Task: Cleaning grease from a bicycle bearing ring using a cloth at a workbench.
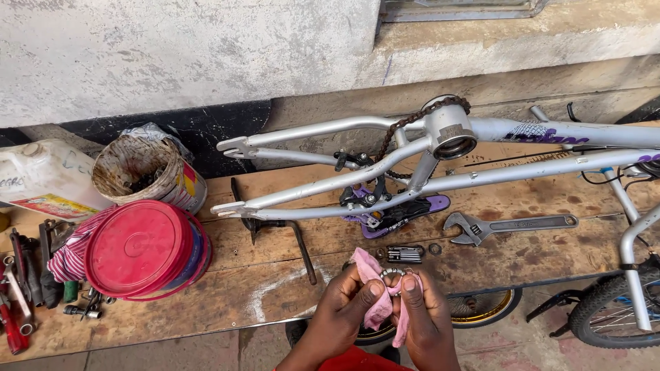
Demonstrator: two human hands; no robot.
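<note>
Ring: a small metal ring (392,273) at the near edge of the worktop, wrapped in a pink rag (377,288) between both hands.
Left hand: left hand (344,302), grip pinched tight on rag and ring, thumb on the cloth.
Right hand: right hand (426,312), grip closed on the other side of rag and ring, fingertips touching the left hand's.
Just beyond: a black multi-tool (404,254) and a small washer (435,249) on the worktop (289,288).
Right: a wrench (509,225) lying flat.
Far: a silver bike frame (357,175) on its side across the worktop, a rusty chain (412,122) draped over its bottom bracket, purple parts (399,213) beneath it.
Left: a red lid (134,247) on a bucket, a dirty tub (137,168), a white jug (41,180), hand tools (20,288) at the edge.
Near right: a bike wheel (612,312) on the floor.
</note>
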